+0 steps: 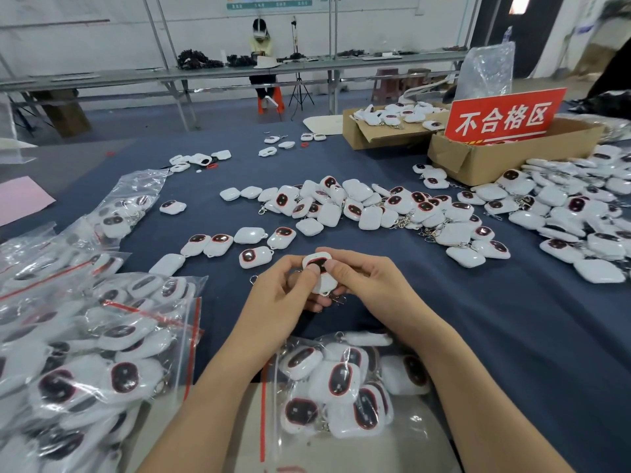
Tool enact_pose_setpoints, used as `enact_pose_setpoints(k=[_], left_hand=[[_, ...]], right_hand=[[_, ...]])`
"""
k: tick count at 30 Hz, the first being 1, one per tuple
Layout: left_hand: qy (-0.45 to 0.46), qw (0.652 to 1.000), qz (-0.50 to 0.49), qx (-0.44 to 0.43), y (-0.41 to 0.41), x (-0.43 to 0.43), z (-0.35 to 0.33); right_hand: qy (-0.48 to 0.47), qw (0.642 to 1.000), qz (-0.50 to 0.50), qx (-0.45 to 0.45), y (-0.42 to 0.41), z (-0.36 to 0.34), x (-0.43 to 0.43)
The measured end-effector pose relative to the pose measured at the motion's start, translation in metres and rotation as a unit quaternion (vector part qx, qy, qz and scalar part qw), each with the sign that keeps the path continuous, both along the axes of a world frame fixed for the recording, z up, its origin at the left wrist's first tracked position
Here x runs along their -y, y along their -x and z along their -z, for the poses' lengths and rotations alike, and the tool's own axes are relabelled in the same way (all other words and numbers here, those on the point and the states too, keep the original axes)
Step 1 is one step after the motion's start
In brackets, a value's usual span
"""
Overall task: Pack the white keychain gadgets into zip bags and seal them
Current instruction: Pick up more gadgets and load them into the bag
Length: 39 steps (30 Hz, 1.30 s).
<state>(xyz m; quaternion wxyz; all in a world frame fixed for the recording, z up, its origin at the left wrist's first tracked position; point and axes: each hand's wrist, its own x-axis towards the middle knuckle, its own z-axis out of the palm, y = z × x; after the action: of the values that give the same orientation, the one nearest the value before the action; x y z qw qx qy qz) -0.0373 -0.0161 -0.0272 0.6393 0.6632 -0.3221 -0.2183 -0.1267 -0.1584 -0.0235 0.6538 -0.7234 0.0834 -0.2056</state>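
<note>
At frame centre, the left hand (283,295) and right hand (362,288) hold one white keychain gadget (321,272) above the dark blue table (512,336), each grip curled around it, thumbs on its face. A filled zip bag (341,387) lies below, between the forearms. Bare cloth lies open at lower right, with loose gadgets (375,206) heaped above.

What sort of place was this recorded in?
Likely a factory packing floor: heaps of white plastic keychain gadgets on a dark blue table, filled clear zip bags, and a red sign in a cardboard box.
</note>
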Motion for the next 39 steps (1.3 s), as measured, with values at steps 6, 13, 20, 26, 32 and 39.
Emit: enact_pose_setpoints(k=[6, 13, 20, 26, 32, 39], left_hand=[[-0.004, 1.0, 0.004, -0.01, -0.003, -0.0001, 0.0014], [-0.005, 1.0, 0.0, -0.008, -0.0032, -0.0005, 0.001], [-0.001, 1.0, -0.004, -0.012, -0.0031, 0.0005, 0.001], [-0.001, 1.0, -0.003, -0.015, -0.0035, 0.0003, 0.0012], [-0.001, 1.0, -0.007, -0.016, -0.0041, 0.0009, 0.0007], [-0.002, 1.0, -0.013, -0.016, -0.0036, 0.0022, 0.0005]], right_hand=[[-0.022, 1.0, -0.006, -0.012, 0.0013, -0.0011, -0.0001], [-0.033, 0.999, -0.009, -0.02, 0.0016, -0.003, 0.0004], [-0.036, 0.999, -0.014, -0.016, 0.0009, -0.0008, 0.0017], [-0.033, 0.999, -0.019, -0.016, 0.0002, 0.0006, 0.0031], [-0.042, 0.999, -0.019, -0.014, -0.0009, 0.0013, 0.0031], [-0.048, 0.999, -0.013, -0.013, -0.0019, 0.0023, 0.0034]])
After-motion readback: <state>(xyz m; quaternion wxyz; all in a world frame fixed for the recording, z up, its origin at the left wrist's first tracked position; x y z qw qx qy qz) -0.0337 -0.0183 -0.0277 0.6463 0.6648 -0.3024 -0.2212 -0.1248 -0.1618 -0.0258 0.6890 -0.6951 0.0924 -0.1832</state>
